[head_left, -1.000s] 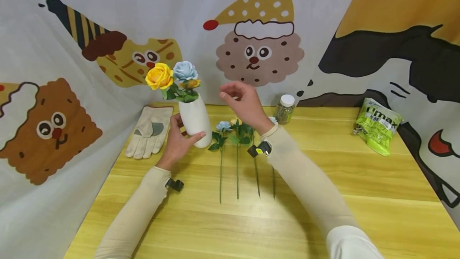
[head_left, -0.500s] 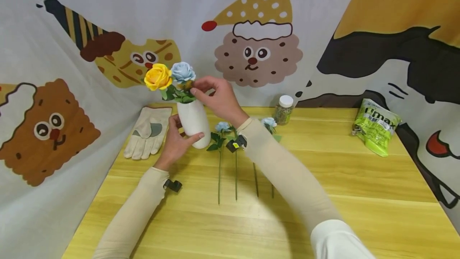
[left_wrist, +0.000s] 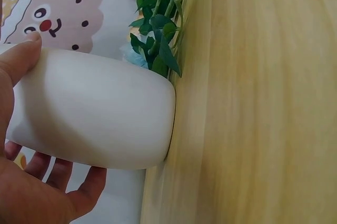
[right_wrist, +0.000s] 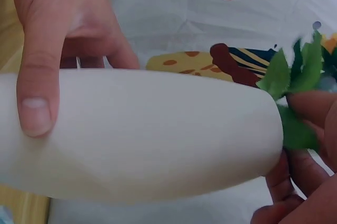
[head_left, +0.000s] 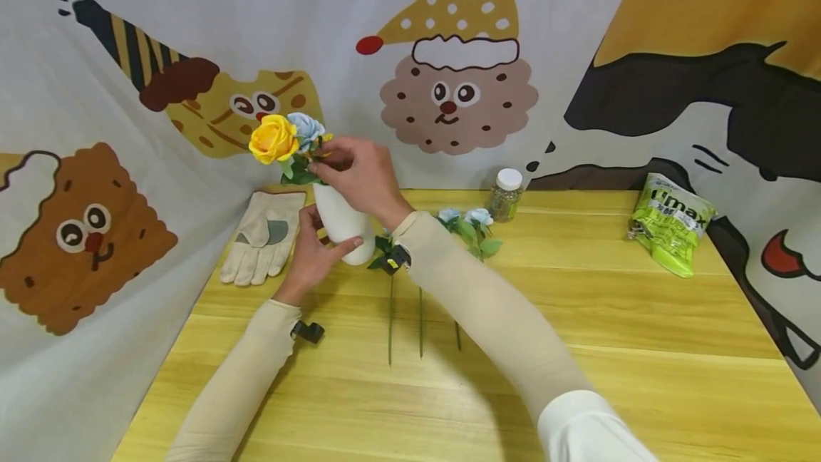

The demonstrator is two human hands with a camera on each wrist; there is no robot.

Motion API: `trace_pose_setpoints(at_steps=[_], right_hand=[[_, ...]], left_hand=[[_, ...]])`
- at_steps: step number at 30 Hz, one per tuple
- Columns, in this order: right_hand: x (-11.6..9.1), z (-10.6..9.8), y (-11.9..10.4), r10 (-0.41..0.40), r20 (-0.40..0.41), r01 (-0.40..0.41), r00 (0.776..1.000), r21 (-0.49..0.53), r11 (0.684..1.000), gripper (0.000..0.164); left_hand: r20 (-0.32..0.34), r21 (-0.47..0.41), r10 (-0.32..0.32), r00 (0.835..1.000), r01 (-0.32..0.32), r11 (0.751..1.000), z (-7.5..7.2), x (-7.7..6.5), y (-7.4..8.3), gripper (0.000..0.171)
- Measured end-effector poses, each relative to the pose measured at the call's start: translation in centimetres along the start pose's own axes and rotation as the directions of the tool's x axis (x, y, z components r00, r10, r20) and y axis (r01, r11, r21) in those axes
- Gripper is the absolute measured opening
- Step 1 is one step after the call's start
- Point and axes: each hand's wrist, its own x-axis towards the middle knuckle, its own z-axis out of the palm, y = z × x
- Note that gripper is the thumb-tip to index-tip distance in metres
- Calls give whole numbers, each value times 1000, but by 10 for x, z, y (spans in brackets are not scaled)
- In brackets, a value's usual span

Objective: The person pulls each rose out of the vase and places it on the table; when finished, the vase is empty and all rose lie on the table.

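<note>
A white vase [head_left: 343,225] stands on the table, slightly tilted in the head view. My left hand [head_left: 311,257] grips its lower body, thumb on one side and fingers round the other. Out of its mouth rise a yellow rose [head_left: 274,139], a light blue rose [head_left: 305,129] and green leaves [right_wrist: 299,129]. My right hand [head_left: 363,171] is at the mouth, with thumb and fingers pinching among the leaves and stems just below the blooms. Which stem it holds is partly hidden by the hand. A smaller yellow bloom shows just behind these fingers.
Several long-stemmed roses lie on the wooden table [head_left: 577,348], light blue blooms [head_left: 478,217] among them, partly under my right arm. A work glove [head_left: 261,237] lies left of the vase. A white-capped jar [head_left: 506,197] and a green bag [head_left: 673,223] are at the back right.
My right hand has moved left from beside the vase to the flowers at its mouth and now pinches among them. The blue rose has shifted left. My left hand keeps its grip.
</note>
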Motion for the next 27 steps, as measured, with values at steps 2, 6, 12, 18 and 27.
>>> trace_pose_setpoints(at_steps=[2, 6, 12, 18, 27], right_hand=[[0, 3, -2, 0, -17, 0, 1000, -19, 1000, 16], [0, 5, -5, -16, -36, 14, 999, -66, 998, 18], [2, 9, -6, -62, 4, 62, 998, -154, 986, 19], [5, 11, -8, 20, 7, -18, 1000, -150, 989, 23], [7, 13, -14, 38, -42, -45, 998, -171, 984, 19]], left_hand=[[-2, 3, -7, 1000, 7, 1000, 0, 0, 0, 88], [-8, 13, -21, 1000, 21, 1000, 0, -1, 1, 90], [-14, 8, -25, 1000, 25, 1000, 0, 0, 2, 90], [-11, 16, -23, 1000, 23, 1000, 0, 0, 0, 92], [0, 6, -17, 1000, 17, 1000, 0, -1, 2, 96]])
